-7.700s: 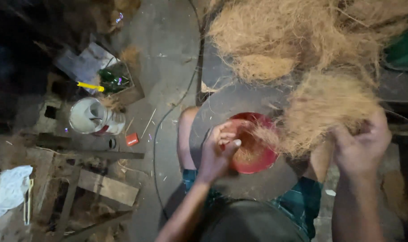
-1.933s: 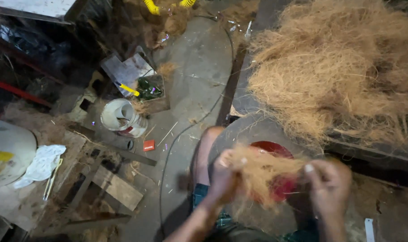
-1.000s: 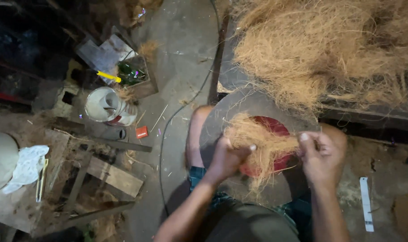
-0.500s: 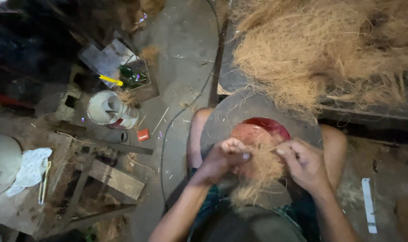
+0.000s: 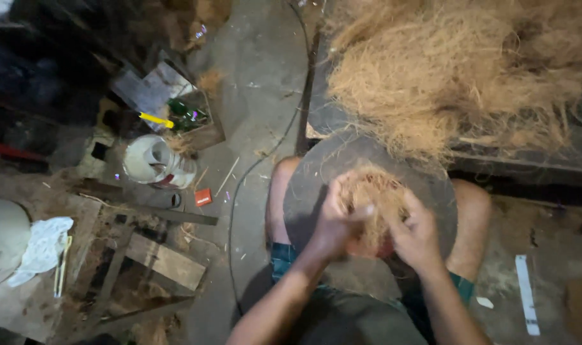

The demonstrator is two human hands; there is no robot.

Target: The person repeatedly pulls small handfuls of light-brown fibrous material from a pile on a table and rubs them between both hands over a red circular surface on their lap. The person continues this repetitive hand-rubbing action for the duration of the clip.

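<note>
Hands, two: left hand (image 5: 334, 220) and right hand (image 5: 417, 230) both clasp one fibre wad (image 5: 371, 195); one fibre heap (image 5: 457, 70) beyond.

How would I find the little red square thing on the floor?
Start at the white bucket on the grey floor, left of the person's knee. Just to its right lies the small red box, flat beside a thin dark cable. Nothing else near it is bright red.
</note>
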